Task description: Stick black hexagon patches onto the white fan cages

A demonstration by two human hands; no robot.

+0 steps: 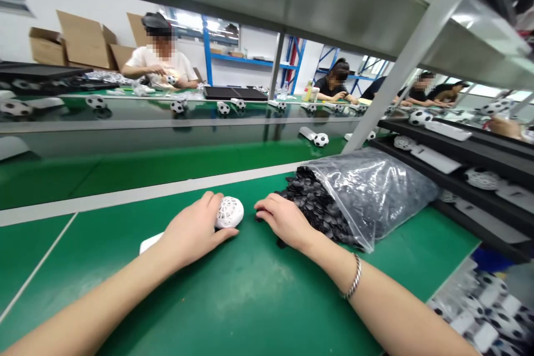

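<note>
Green worktop: one, running beneath both forearms, with a pale edge strip along its far side.
Left hand: fingers curled over one white latticed head, thumb along its lower rim, so it is grasped.
White latticed head: one in use, resting near the middle of the worktop, between the two hands.
White handle end: one, poking out behind the left wrist; the hand covers whether it joins the head.
Right hand: fingertips drawn together, pinching one small black piece just right of the head.
Bracelet: one, twisted silver-coloured, on the right wrist.
Clear plastic bag: one, lying on its side, its mouth toward the right hand.
Black pieces: a heap spilling from that mouth, too many to count.
Dark trays: three tiers at the right, carrying one football-patterned head on top and three latticed heads lower down.
Nearer belt: two football heads, one partly behind the slanted metal post.
Co-workers: five across the line, plus one more person's hand at the far right.
</note>
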